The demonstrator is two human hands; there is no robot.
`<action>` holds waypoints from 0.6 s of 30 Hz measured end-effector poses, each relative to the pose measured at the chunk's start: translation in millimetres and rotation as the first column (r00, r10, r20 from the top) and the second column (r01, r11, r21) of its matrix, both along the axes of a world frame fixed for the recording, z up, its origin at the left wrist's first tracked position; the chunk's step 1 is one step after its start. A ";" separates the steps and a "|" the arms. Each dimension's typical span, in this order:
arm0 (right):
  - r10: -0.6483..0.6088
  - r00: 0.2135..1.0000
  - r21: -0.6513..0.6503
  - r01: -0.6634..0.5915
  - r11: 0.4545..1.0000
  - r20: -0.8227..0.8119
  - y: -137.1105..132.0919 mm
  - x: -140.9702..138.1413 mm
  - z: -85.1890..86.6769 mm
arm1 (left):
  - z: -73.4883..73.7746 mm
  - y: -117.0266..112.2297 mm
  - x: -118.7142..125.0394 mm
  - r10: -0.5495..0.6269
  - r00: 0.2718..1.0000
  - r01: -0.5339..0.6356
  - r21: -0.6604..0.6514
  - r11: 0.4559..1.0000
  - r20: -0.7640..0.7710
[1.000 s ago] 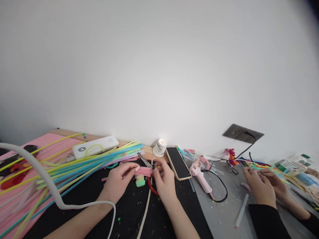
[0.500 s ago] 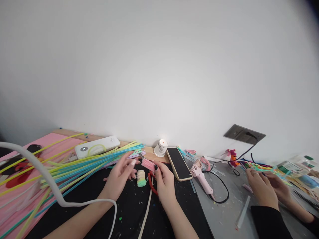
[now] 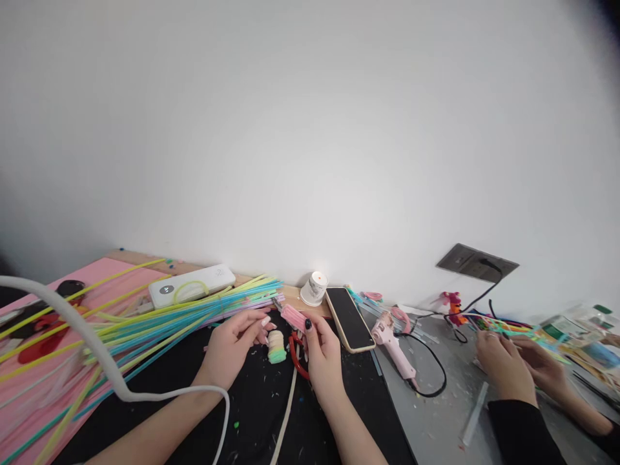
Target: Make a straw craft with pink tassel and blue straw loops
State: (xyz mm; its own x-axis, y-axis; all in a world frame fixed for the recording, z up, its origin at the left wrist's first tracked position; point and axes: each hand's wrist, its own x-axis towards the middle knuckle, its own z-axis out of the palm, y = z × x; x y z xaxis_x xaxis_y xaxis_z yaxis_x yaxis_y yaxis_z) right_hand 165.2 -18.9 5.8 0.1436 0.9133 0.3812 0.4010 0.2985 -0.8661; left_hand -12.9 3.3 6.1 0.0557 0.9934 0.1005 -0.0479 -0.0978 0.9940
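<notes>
My right hand (image 3: 322,352) pinches a pink pipe-cleaner piece (image 3: 293,318), flat and ribbed, between thumb and fingers. To its left, my left hand (image 3: 232,345) has its thumb and fingertips pressed together; whatever may be between them is too small to make out. Between the hands a small cream, yellow and green pipe-cleaner piece (image 3: 276,347) rests on the black mat (image 3: 252,413). The red handles of a pair of scissors (image 3: 298,361) show beside my right hand, which partly covers them.
Bundled pastel pipe cleaners (image 3: 194,326) lie at left, by a white power bank (image 3: 191,287). A paper cup (image 3: 314,289), phone (image 3: 349,320) and pink glue gun (image 3: 394,349) line the back. A white cable (image 3: 97,342) crosses the left. A co-worker's hands (image 3: 513,368) are at right.
My left hand's fingers have drawn together and moved down, away from the pink piece. My right hand still holds that piece, now slightly more upright.
</notes>
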 end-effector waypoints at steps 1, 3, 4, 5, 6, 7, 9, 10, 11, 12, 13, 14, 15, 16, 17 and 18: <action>0.000 1.000 0.004 0.000 1.000 0.000 0.3 0.4 -0.4 | -0.4 -0.3 0.2 0.008 1.000 -0.008 -0.005 1.000 -0.019; 0.001 1.000 0.005 -0.001 1.000 0.010 0.7 1.0 -1.1 | -1.2 -0.9 0.3 0.025 0.998 -0.025 -0.011 1.000 -0.059; 0.000 1.000 0.006 0.000 1.000 0.017 0.7 1.2 -1.4 | -1.5 -1.2 0.2 0.028 0.997 -0.029 -0.015 0.999 -0.073; -0.001 1.000 0.006 0.000 1.000 0.023 0.7 1.4 -1.8 | -1.7 -1.4 0.0 0.030 0.996 -0.032 -0.017 0.999 -0.082; -0.003 1.000 0.005 0.003 1.000 0.028 0.6 1.6 -2.1 | -1.8 -1.5 -0.1 0.031 0.996 -0.032 -0.018 0.999 -0.086; -0.006 1.000 0.003 0.006 1.000 0.029 0.5 1.7 -2.3 | -2.0 -1.5 -0.1 0.032 0.996 -0.033 -0.016 0.999 -0.086; -0.010 0.999 -0.001 0.010 1.000 0.031 0.5 2.1 -2.7 | -2.4 -1.1 0.2 0.031 0.997 -0.031 -0.003 1.000 -0.074; -0.011 0.999 -0.001 0.011 1.000 0.032 0.5 2.2 -2.9 | -2.7 -0.6 0.6 0.026 0.998 -0.026 0.005 1.000 -0.059; -0.011 0.999 0.001 0.011 1.000 0.034 0.5 2.4 -3.1 | -3.1 -0.1 1.0 0.008 0.999 -0.007 0.021 1.000 -0.035; -0.011 0.999 0.005 0.011 1.000 0.035 0.6 2.5 -3.2 | -3.5 0.5 1.5 -0.023 1.000 0.023 0.024 0.999 -0.022; -0.010 0.999 0.009 0.010 1.000 0.036 0.8 2.6 -3.3 | -3.7 1.1 1.9 -0.041 0.999 0.041 0.023 0.999 -0.006; -0.010 0.999 0.012 0.009 1.000 0.037 0.9 2.6 -3.3 | -3.8 1.5 2.3 -0.060 0.998 0.059 0.006 0.998 0.015; -0.008 0.999 0.015 0.007 1.000 0.037 1.0 2.6 -3.2 | -3.6 1.9 2.5 -0.074 0.997 0.074 -0.010 0.997 0.033; -0.006 0.999 0.016 0.005 1.000 0.038 1.1 2.5 -3.0 | -2.9 2.1 2.6 -0.081 0.996 0.082 -0.022 0.996 0.044; -0.004 0.999 0.017 0.003 1.000 0.039 1.1 2.4 -2.8 | -1.9 2.1 2.5 -0.081 0.996 0.082 -0.028 0.996 0.045; -0.004 0.999 0.017 0.004 1.000 0.039 1.0 2.2 -2.6 | -0.6 1.9 2.4 -0.074 0.997 0.075 -0.029 0.997 0.036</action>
State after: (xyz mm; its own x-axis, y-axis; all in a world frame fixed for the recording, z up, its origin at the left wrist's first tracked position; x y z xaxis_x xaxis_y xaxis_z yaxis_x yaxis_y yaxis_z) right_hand 167.5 -17.9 3.3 0.1317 0.9060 0.4022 0.4356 0.3116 -0.8445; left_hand -10.5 5.2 5.5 0.1268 0.9892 0.0738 -0.0890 -0.0628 0.9941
